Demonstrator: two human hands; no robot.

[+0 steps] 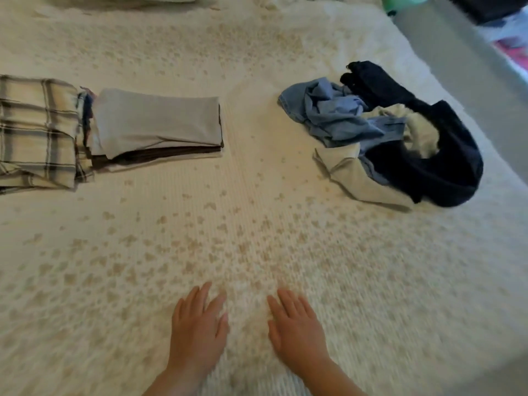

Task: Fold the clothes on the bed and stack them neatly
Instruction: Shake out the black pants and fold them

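Both hands, left hand (197,324) and right hand (297,324), flat, grip released, seemingly over the bed (257,224).

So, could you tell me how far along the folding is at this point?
Partly done. A folded stack topped by a grey piece, with a folded plaid item beside it, lies on the bed. Nothing is in hand: the left hand and right hand are open and hold nothing. The crumpled pile of blue, cream and navy clothes is left.
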